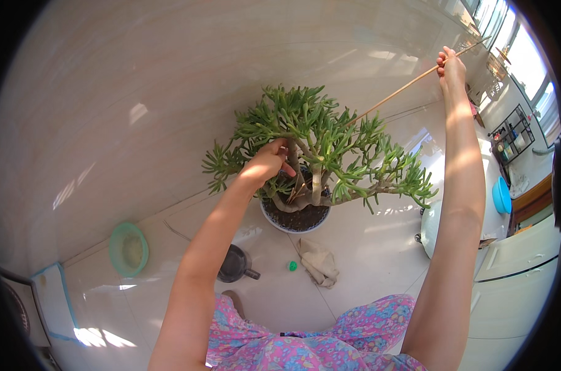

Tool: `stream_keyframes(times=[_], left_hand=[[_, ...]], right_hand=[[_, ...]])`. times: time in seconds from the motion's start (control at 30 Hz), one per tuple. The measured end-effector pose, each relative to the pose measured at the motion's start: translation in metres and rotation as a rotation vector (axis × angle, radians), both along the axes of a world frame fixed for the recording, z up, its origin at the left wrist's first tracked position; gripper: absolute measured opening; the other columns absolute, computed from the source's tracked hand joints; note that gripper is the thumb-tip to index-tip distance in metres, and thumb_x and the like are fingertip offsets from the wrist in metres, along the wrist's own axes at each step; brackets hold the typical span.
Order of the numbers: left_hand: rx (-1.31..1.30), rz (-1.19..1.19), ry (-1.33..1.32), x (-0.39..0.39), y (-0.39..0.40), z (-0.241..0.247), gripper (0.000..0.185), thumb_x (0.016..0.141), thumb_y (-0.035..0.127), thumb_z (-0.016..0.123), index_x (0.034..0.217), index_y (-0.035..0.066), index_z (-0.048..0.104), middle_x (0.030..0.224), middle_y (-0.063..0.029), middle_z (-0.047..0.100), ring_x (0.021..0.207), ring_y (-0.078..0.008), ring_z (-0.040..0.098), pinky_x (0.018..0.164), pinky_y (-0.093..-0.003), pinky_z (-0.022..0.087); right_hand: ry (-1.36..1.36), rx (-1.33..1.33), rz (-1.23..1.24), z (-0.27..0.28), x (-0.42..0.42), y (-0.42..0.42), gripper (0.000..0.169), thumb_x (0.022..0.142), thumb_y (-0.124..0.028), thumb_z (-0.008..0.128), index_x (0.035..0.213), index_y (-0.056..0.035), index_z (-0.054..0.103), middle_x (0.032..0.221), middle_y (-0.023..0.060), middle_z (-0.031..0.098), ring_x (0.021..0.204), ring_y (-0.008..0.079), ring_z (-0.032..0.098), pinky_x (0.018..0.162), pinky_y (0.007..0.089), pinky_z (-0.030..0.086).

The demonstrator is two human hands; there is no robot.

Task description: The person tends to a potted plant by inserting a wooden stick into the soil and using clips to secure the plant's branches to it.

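A succulent plant with finger-like green leaves (303, 111) and thick branching stems grows in a round pot (299, 230) of dark soil. My left hand (269, 162) reaches in among the branches from the left, with its thumb and fingers beside an upright stem. Leaves and stems partly cover those fingers, so whether they grip the stem cannot be told. Up at the right, my right hand (452, 67) grips a long thin wooden stick (401, 89) near its darker upper end. The stick slants down to the left, and its lower end is lost behind the leaves.
On the tiled floor are a dark jug with a handle (234, 263), a small green ball (292, 265), a crumpled beige cloth (318, 263) and a pale green basin (128, 250). A white wheeled base (431, 229), a blue basin (501, 195) and cabinets (517, 255) line the right. A wall rises behind the plant.
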State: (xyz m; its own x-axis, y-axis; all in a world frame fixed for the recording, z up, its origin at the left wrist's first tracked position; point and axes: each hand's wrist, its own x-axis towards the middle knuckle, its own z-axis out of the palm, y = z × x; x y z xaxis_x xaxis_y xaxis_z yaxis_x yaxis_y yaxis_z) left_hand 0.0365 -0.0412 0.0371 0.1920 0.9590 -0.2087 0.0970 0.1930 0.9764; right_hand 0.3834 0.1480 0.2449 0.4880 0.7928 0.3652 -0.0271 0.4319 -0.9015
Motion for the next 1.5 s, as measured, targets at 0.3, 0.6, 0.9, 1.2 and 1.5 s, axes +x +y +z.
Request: stream_keyframes(times=[0.3,0.6,0.9,1.2,1.5], left_hand=[[-0.019,-0.02,0.004,0.004,-0.001,0.009,0.049,0.085,-0.006,0.029,0.132,0.005,0.039,0.119,-0.0111,0.053,0.071,-0.0145,0.06,0.09,-0.0339,0.038],[-0.015,-0.007,-0.01,0.002,-0.002,0.009,0.047,0.087,-0.005,0.03,0.13,0.007,0.04,0.117,-0.0098,0.055,0.07,-0.0134,0.059,0.084,-0.0313,0.04],[-0.01,-0.031,-0.012,0.001,0.001,-0.001,0.045,0.088,-0.004,0.027,0.131,0.006,0.038,0.118,-0.009,0.053,0.072,-0.0138,0.06,0.076,-0.0288,0.041],[-0.009,-0.035,-0.031,-0.002,0.0,-0.001,0.049,0.088,-0.004,0.027,0.136,0.007,0.032,0.12,-0.0096,0.05,0.075,-0.0142,0.061,0.083,-0.0309,0.04],[0.0,0.004,-0.026,0.0,0.002,-0.005,0.057,0.076,-0.008,0.035,0.129,0.011,0.043,0.113,-0.0036,0.057,0.07,-0.0124,0.058,0.059,-0.0243,0.034]], right_hand=[[-0.177,-0.13,0.291,-0.02,-0.022,0.003,0.031,0.097,-0.027,0.043,0.115,-0.0056,0.056,0.099,0.0066,0.063,0.078,0.0112,0.058,0.061,0.0208,0.043],[-0.249,-0.022,0.348,-0.038,-0.054,0.001,0.035,0.099,-0.03,0.034,0.112,-0.0034,0.053,0.091,0.0078,0.065,0.071,0.0099,0.057,0.056,0.0194,0.043],[-0.239,0.012,0.503,-0.04,-0.062,-0.002,0.036,0.098,-0.035,0.038,0.11,-0.0044,0.054,0.087,0.0028,0.06,0.072,0.0077,0.052,0.057,0.0192,0.04],[-0.443,-0.172,0.518,-0.055,-0.044,-0.025,0.033,0.095,-0.039,0.046,0.098,-0.0076,0.057,0.082,0.0007,0.057,0.069,0.0067,0.051,0.055,0.019,0.04],[-0.153,-0.008,0.302,-0.047,-0.014,-0.032,0.026,0.095,-0.035,0.049,0.088,-0.0097,0.053,0.075,-0.0015,0.053,0.056,0.0053,0.045,0.047,0.0173,0.034]])
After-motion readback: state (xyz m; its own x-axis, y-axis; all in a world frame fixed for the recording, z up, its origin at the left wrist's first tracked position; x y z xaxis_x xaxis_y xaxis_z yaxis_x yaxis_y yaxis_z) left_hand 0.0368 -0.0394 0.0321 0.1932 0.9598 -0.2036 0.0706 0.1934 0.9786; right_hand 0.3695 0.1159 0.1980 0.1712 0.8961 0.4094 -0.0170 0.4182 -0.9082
